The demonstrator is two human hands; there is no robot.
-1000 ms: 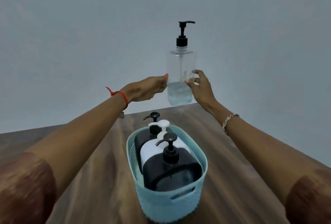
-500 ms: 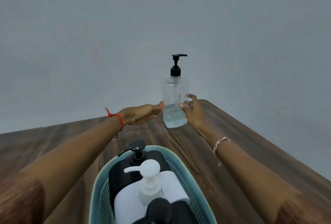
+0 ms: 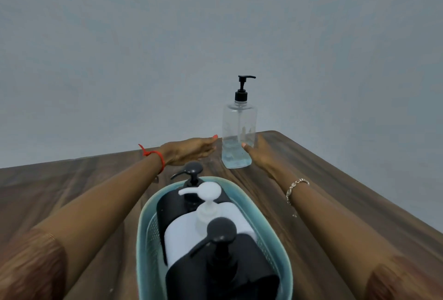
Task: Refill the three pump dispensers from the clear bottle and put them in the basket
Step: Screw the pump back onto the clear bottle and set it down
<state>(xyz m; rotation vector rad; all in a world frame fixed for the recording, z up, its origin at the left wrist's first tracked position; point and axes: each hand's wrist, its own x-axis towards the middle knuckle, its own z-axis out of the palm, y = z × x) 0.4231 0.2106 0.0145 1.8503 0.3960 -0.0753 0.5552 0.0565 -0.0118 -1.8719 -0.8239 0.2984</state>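
The clear bottle (image 3: 238, 132) with a black pump stands upright on the wooden table (image 3: 335, 180) near its far edge, about a quarter full of clear liquid. My left hand (image 3: 191, 151) hovers just left of it with straight fingers, a small gap between fingertips and bottle. To the bottle's right, my right hand (image 3: 259, 153) is loosened, its thumb tip still against the lower front. A teal basket (image 3: 143, 227) close in front of me holds three pump dispensers in a row: a black one (image 3: 167, 206) at the back, a white one (image 3: 182, 235) in the middle, a black one (image 3: 239, 275) nearest.
A plain grey wall rises right behind the table's far edge. The table's right edge runs diagonally toward me past my right arm. Bare wood lies left of the basket.
The bottle came down from the air onto the table. My right hand has loosened its grip on it, and my left hand has drawn slightly away.
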